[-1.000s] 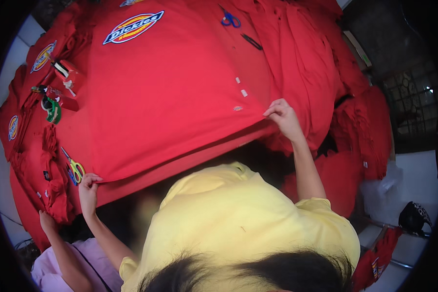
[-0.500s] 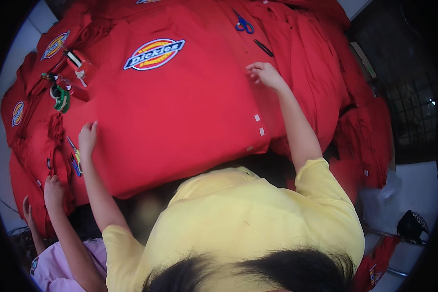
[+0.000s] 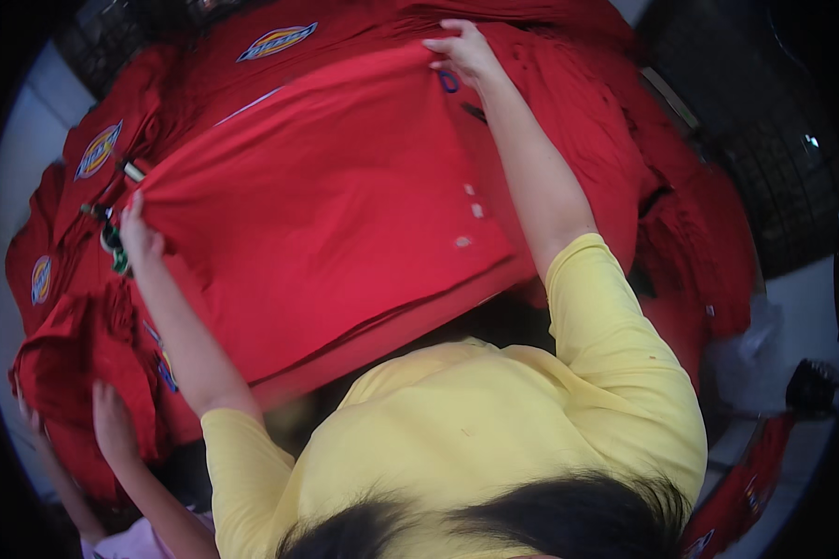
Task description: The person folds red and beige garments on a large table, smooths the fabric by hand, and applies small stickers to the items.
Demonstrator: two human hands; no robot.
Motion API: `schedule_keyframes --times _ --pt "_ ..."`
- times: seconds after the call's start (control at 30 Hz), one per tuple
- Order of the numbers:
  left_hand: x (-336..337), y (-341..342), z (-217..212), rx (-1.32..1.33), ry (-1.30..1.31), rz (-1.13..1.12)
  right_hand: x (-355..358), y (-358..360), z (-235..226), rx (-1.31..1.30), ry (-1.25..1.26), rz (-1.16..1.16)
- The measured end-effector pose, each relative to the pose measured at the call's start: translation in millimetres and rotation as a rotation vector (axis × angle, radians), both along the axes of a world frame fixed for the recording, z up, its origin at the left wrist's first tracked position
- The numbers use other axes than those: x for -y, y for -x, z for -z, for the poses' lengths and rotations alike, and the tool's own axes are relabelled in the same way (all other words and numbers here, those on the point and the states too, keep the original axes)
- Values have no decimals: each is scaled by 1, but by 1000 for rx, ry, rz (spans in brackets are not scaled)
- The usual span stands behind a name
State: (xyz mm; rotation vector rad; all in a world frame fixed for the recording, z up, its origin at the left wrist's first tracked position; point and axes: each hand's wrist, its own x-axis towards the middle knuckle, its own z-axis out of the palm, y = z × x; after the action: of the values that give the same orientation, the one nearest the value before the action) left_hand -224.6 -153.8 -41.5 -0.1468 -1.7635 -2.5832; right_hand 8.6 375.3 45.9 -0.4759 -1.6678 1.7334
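Observation:
A red shirt (image 3: 326, 205) is stretched between my two hands, its far edge raised off the pile and its near part hanging toward my body. My left hand (image 3: 140, 238) is closed on its left corner. At the far right corner, my right hand (image 3: 466, 58) pinches the cloth between thumb and fingers, some of the fingers held out. Small white stickers (image 3: 476, 211) show near the shirt's right edge. Blue-handled scissors (image 3: 449, 82) lie just beneath my right hand, partly covered. Beside my left hand is a green tape dispenser (image 3: 115, 250), partly hidden.
More red shirts (image 3: 275, 42) with oval badges cover the table around. Thread snips (image 3: 165, 365) lie left of my forearm. At the lower left, a co-worker's hands (image 3: 112, 424) handle a bunched red garment (image 3: 79, 354). A clear plastic bag (image 3: 748, 359) is at the right.
Both my hands have moved away from me and taken hold of the shirt, lifting its far edge. Its badge is out of sight. The co-worker's garment has been raised and bunched.

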Motion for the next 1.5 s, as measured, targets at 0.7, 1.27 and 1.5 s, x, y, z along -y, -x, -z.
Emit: schedule_keyframes --times 0.7,1.27,1.5 --pt "-225 -240 -148 -1061 829 785 205 -57 -138 -400 -905 -310" --pt "-64 -210 -168 -852 582 680 172 -88 -151 -345 -991 -242" --pt "-119 -237 -150 -1009 1087 405 172 -94 -159 -263 -853 -359"
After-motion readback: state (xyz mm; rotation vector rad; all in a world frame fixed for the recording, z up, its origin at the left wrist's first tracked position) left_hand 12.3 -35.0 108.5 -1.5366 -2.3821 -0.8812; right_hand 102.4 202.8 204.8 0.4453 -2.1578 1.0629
